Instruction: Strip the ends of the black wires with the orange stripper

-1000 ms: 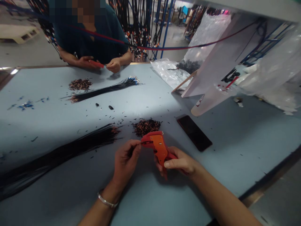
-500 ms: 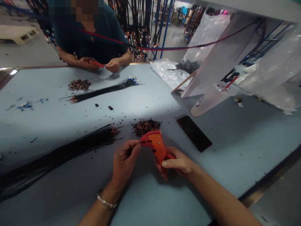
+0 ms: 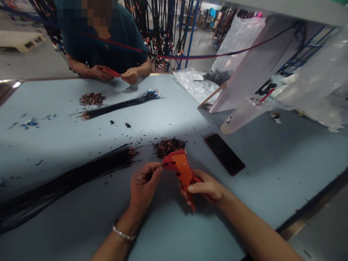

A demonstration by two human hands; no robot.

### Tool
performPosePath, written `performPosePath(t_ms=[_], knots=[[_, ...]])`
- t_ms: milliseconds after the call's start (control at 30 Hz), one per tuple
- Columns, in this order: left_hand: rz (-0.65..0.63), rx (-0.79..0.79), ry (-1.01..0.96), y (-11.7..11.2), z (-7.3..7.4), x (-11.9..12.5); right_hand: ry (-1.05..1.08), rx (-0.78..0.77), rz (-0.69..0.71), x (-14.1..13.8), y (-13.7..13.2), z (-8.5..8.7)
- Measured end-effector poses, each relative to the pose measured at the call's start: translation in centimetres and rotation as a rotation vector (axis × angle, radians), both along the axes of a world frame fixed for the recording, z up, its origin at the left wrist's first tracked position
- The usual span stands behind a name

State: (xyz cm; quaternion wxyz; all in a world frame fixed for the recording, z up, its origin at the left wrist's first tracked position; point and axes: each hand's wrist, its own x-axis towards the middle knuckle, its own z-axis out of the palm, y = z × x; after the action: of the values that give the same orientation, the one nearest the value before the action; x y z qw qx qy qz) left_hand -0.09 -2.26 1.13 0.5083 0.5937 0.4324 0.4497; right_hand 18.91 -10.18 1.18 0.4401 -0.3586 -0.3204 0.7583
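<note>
My right hand (image 3: 205,188) is closed round the handles of an orange and red wire stripper (image 3: 182,167). The tool's jaws point left, towards my left hand (image 3: 145,185). Finger and thumb of that hand pinch a thin dark wire (image 3: 162,165), whose tip sits at the jaws; how far in it reaches I cannot tell. Just behind the tool's head lies a pile of black and copper offcuts (image 3: 169,146). To the left of my hands stretches a bundle of black wires (image 3: 81,174), its bared copper ends towards the pile.
Across the table (image 3: 272,159) a co-worker (image 3: 106,50) holds a red tool (image 3: 111,72). A second wire bundle (image 3: 119,105) and offcut pile (image 3: 92,98) lie there. A phone (image 3: 224,153) and a plastic cup (image 3: 241,116) are at right. A red and dark cable (image 3: 190,57) hangs across.
The stripper's handle has swung slightly outwards, and its head has shifted a touch to the left. My left hand stays in place with the wire.
</note>
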Motion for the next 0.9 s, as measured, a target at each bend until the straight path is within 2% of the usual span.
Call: performPosePath(t_ms=[333, 600, 900], knots=[[-0.004, 0.015, 0.006, 0.16, 0.31, 0.05, 0.013, 0.004, 0.023, 0.23, 0.11, 0.1], [0.001, 0.007, 0.003, 0.27, 0.09, -0.1, 0.0, 0.034, 0.005, 0.01, 0.12, -0.32], [-0.028, 0.0, 0.022, 0.17, -0.07, -0.18, -0.062, 0.079, -0.004, -0.42, 0.26, 0.04]])
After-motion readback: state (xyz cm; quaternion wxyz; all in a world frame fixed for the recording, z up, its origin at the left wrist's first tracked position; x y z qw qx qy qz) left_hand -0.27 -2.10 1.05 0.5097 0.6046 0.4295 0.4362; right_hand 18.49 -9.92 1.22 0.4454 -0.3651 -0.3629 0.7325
